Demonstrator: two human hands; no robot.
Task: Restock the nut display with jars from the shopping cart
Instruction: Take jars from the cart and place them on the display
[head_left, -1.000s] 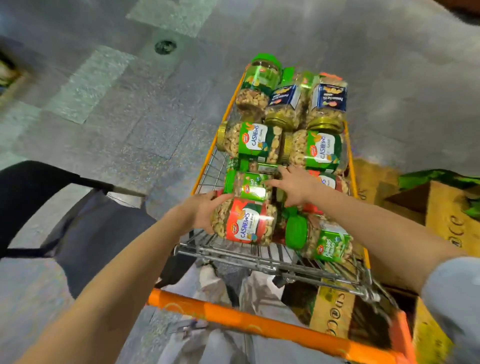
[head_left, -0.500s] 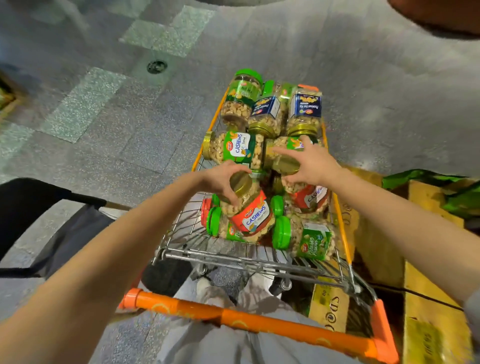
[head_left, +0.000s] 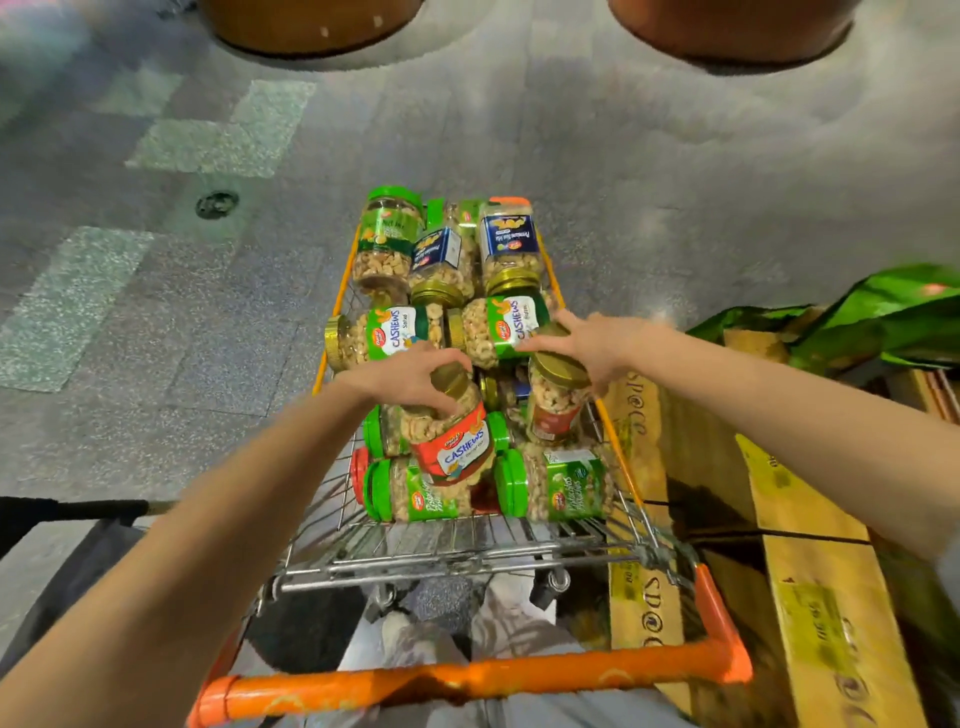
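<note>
In the wire shopping cart with the orange handle (head_left: 467, 680): clear plastic nut jars lie packed together, most of them on their sides.
Left hand (head_left: 410, 371): its fingers are curled over the gold screw lid of a clear cashew jar with a red label (head_left: 457, 447). It holds this jar tilted, lid uppermost, above the jars at the near end.
Right hand (head_left: 587, 343): fingers and thumb are closed round the gold lid of a second red-labelled jar (head_left: 553, 410), held nearly upright beside the cart's right wall.
Near end: two green-lidded pistachio jars (head_left: 415, 496) lie side by side, lids to the left.
Middle: two green-labelled cashew jars (head_left: 389, 335) lie across the cart.
Far end: one green-lidded nut jar (head_left: 384, 244) sits beside two blue-labelled jars (head_left: 511, 244).
Right of the cart: brown cardboard boxes (head_left: 810, 571), with a green bag (head_left: 883, 317) beyond them.
Floor (head_left: 156, 312): grey speckled stone tiles.
</note>
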